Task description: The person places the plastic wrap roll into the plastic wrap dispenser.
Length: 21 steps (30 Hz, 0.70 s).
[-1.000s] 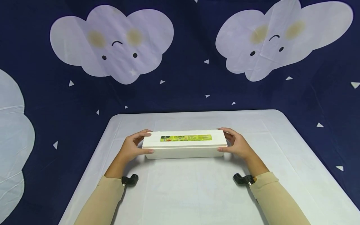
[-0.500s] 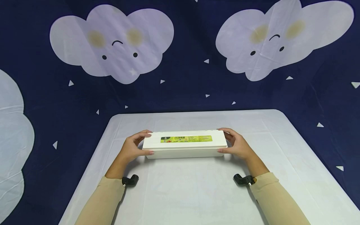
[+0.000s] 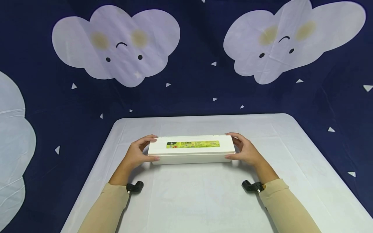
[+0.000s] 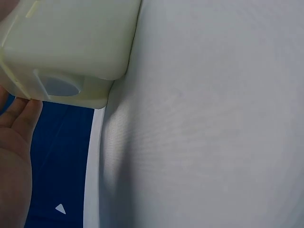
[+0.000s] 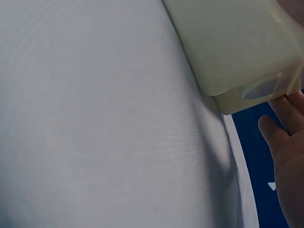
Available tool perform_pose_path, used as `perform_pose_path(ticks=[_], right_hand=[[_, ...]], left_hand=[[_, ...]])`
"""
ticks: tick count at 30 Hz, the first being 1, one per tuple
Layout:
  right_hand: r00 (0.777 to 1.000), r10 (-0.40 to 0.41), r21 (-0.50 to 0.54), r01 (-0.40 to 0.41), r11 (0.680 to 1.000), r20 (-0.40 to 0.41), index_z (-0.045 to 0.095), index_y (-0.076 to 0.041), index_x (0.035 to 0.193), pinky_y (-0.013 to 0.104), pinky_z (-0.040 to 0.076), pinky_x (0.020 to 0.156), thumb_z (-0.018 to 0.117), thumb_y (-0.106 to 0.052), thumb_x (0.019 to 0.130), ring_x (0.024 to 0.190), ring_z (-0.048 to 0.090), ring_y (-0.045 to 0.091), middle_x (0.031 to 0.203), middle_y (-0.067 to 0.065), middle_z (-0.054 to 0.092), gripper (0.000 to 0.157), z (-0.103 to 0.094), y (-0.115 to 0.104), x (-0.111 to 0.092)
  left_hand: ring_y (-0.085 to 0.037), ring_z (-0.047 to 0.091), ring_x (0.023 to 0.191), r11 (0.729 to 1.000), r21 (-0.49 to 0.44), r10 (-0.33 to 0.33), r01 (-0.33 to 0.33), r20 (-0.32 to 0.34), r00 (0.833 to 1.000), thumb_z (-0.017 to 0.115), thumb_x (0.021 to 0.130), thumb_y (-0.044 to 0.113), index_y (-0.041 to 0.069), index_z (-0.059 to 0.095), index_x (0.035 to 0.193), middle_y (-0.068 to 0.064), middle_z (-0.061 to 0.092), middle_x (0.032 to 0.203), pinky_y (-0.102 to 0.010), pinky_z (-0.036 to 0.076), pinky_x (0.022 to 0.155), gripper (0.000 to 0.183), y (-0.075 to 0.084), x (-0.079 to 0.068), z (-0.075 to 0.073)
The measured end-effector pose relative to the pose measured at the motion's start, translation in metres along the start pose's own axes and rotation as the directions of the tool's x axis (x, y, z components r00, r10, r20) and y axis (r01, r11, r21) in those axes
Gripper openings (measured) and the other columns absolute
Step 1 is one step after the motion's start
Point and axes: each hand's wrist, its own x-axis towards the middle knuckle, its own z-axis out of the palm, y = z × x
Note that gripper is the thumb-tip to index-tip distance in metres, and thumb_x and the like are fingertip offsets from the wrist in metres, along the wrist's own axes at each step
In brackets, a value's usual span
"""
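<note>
A long white cling film box [image 3: 189,158] with a yellow-green label [image 3: 193,144] on its lid lies crosswise on the white table. My left hand [image 3: 138,150] grips its left end, thumb on the front face and fingers over the top back corner. At the opposite end, my right hand [image 3: 245,150] holds it the same way. The left wrist view shows the end wall of the box [image 4: 66,42] with a rounded cut-out; the fingers [image 4: 27,116] reach its back edge. A similar end [image 5: 237,47] appears in the right wrist view beside the right fingers [image 5: 287,114].
A white cloth [image 3: 186,200] covers the table, whose far edge lies behind the box. Beyond it hangs a dark blue curtain [image 3: 192,94] printed with clouds. Black wrist cameras [image 3: 135,186] stick out inward from both wrists.
The lid's front edge sits slightly lower than a second ago, and the thumbs have come down a little with it. Both hands keep their places at the box ends.
</note>
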Motion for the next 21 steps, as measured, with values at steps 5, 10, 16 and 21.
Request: perform_pose_path(ticks=[5,10,16,21], right_hand=[[1.000,0.001,-0.014,-0.001,1.000,0.002,0.045,0.003,0.151,0.034,0.034,0.119,0.094,0.012,0.068,0.146,0.038,0.046,0.152,0.024,0.049,0.097,0.0002,0.0003,-0.0010],[1.000,0.009,-0.020,-0.009,1.000,-0.002,0.045,0.002,0.152,0.027,0.032,0.118,0.095,0.010,0.068,0.146,0.038,0.044,0.152,0.023,0.048,0.098,0.0023,-0.0028,-0.0025],[0.999,0.034,-0.020,-0.034,0.999,-0.004,0.045,0.000,0.153,0.028,0.035,0.117,0.095,0.009,0.069,0.147,0.037,0.044,0.154,0.022,0.048,0.099,0.0027,-0.0032,-0.0029],[0.997,0.072,-0.059,-0.071,0.996,0.012,0.042,-0.003,0.156,0.041,0.034,0.119,0.096,0.003,0.071,0.147,0.037,0.044,0.156,0.020,0.046,0.101,0.0011,-0.0027,-0.0035]], left_hand=[[-0.040,0.049,0.139,1.000,0.021,0.021,-0.021,0.019,1.000,0.099,0.056,-0.014,-0.005,0.067,0.123,-0.022,0.059,0.142,-0.032,0.035,0.118,0.075,-0.0012,-0.0014,0.0001],[-0.039,0.048,0.140,0.998,0.048,0.026,-0.028,0.035,0.999,0.100,0.058,-0.012,-0.004,0.066,0.125,-0.021,0.058,0.143,-0.032,0.036,0.118,0.076,-0.0005,-0.0034,0.0010],[-0.039,0.046,0.142,0.999,0.041,0.022,-0.024,0.040,0.999,0.099,0.061,-0.012,-0.004,0.065,0.127,-0.022,0.057,0.145,-0.032,0.034,0.118,0.075,-0.0015,-0.0027,0.0001],[-0.036,0.042,0.146,0.999,0.052,-0.004,0.001,0.058,0.998,0.098,0.065,-0.009,-0.003,0.063,0.133,-0.019,0.055,0.148,-0.033,0.031,0.120,0.077,0.0001,-0.0031,-0.0004]])
